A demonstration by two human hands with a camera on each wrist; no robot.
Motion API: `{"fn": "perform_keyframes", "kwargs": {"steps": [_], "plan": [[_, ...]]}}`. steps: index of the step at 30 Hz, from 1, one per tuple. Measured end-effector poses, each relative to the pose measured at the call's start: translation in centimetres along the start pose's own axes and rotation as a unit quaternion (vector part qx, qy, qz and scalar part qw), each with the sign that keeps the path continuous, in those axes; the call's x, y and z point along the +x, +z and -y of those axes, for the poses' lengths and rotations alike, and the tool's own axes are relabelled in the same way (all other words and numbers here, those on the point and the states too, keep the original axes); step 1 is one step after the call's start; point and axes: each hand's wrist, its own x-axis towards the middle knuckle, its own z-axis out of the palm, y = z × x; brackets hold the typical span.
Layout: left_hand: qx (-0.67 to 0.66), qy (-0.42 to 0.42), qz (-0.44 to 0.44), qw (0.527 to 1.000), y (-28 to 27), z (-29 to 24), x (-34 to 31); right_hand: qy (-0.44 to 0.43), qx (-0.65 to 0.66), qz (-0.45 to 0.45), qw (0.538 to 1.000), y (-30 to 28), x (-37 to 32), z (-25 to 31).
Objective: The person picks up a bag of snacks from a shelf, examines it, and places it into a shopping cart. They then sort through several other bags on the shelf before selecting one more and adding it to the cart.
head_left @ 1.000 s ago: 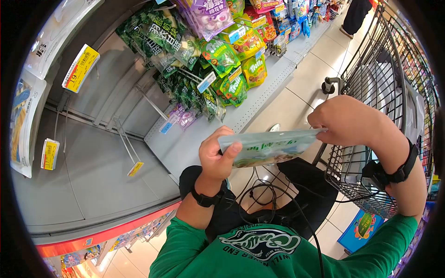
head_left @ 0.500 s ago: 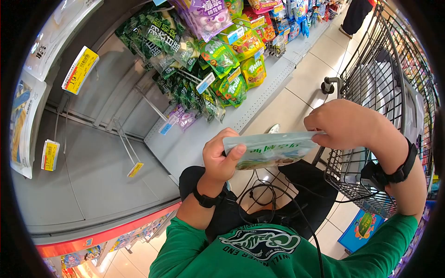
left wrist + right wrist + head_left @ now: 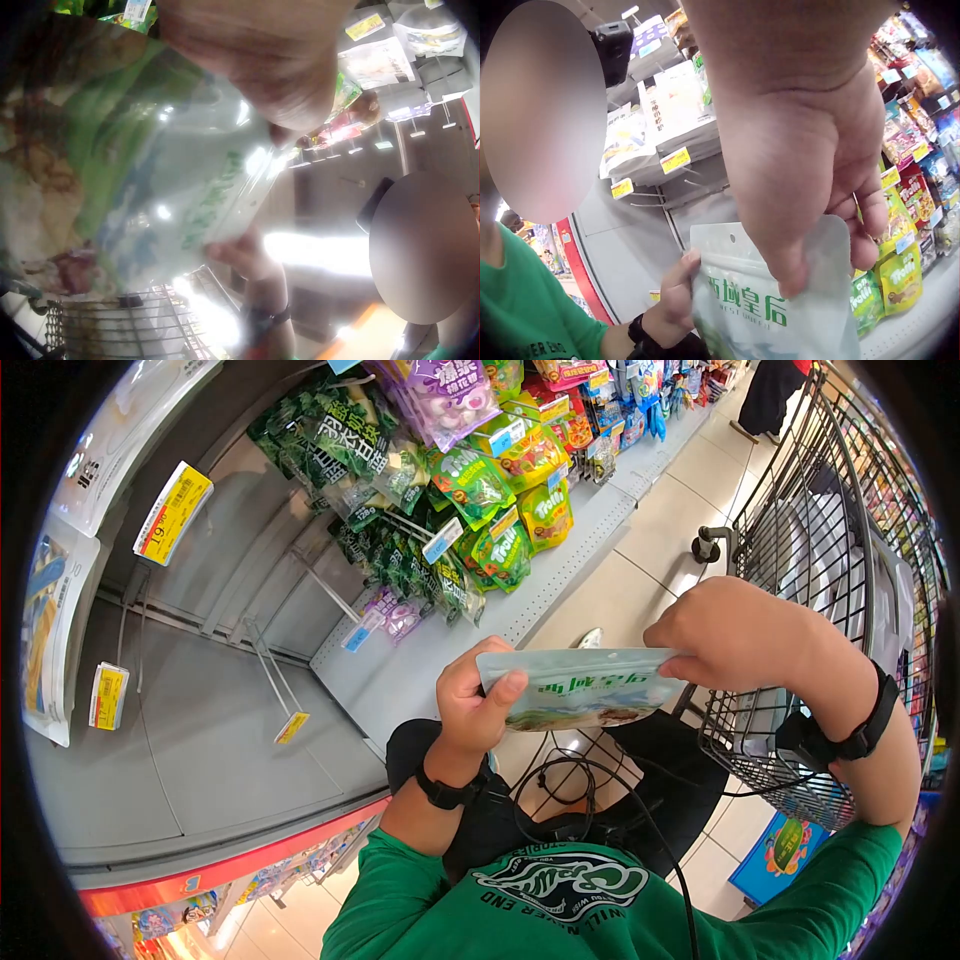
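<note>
Both hands hold a pale snack bag (image 3: 590, 685) with green lettering across the front of the body. My left hand (image 3: 472, 695) pinches its left end, thumb on the printed face. At the other end, my right hand (image 3: 735, 630) pinches the upper corner between thumb and curled fingers. In the right wrist view the bag (image 3: 739, 300) shows a hang hole in its top strip, with the right thumb lying flat on the front. The left wrist view shows the bag's printed side (image 3: 127, 172) close up, with the left hand (image 3: 259, 60) over its edge.
A wire shopping cart (image 3: 760, 710) holding pale packages stands at the right. Green and purple candy bags (image 3: 470, 485) hang on the rack ahead. Metal hooks with price tags (image 3: 292, 726) jut from the grey shelf at left. A black cable (image 3: 600, 760) loops below the bag.
The bag has tilted so more of its printed front faces the head camera. My right hand has shifted slightly left and down; both hands keep their hold.
</note>
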Motion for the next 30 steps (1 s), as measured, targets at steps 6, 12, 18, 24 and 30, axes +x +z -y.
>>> {"fn": "perform_keyframes", "kwargs": {"steps": [6,12,18,24,30], "plan": [[-0.002,-0.016,-0.004,1.000,-0.1,-0.1,-0.1,0.023,0.000,-0.001,1.000,-0.4,0.0,0.2],[0.009,0.014,0.045,0.999,0.0,0.0,-0.2,0.011,0.058,0.024,0.998,0.2,0.4,0.2],[-0.005,0.016,0.049,0.999,0.3,0.3,-0.2,-0.013,0.041,0.015,0.999,0.3,0.2,0.2],[0.015,-0.003,0.060,0.998,0.0,0.4,0.0,-0.019,0.019,0.014,1.000,0.8,0.2,0.4],[0.091,0.004,0.144,0.985,0.0,-0.1,1.0,-0.034,-0.021,-0.020,0.999,1.3,0.1,0.1]]}}
